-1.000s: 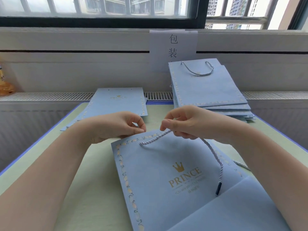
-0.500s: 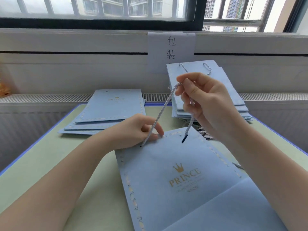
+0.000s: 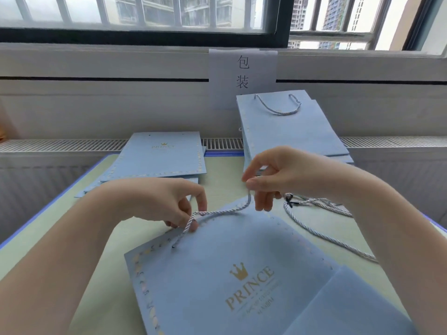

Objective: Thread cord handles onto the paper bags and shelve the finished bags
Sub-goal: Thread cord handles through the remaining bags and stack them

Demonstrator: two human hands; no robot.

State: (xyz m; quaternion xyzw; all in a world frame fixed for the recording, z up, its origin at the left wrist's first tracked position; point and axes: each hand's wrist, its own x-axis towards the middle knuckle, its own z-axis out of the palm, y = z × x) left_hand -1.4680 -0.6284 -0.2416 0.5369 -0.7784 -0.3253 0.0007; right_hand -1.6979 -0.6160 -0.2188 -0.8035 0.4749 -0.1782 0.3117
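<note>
A flat light-blue paper bag [image 3: 232, 269] with a gold "PRINCE" crown print lies in front of me on the table. A twisted grey-white cord [image 3: 225, 211] comes out of a hole near the bag's upper left edge and arcs to the right. My left hand [image 3: 169, 201] pinches the cord just above that hole. My right hand [image 3: 280, 175] pinches the cord's other end above the bag's top edge. The cord's tip is hidden by my right fingers.
Several loose cords [image 3: 314, 221] lie on the pale green table [image 3: 101, 293] at right. A stack of bags without handles [image 3: 159, 160] sits at back left. A stack of bags with cord handles [image 3: 290, 131] leans at back right, under a paper sign [image 3: 242, 73].
My right hand has come down from high above the bag to just over its top edge, laying the cord into a low arc. My left hand still pinches the cord by the hole.
</note>
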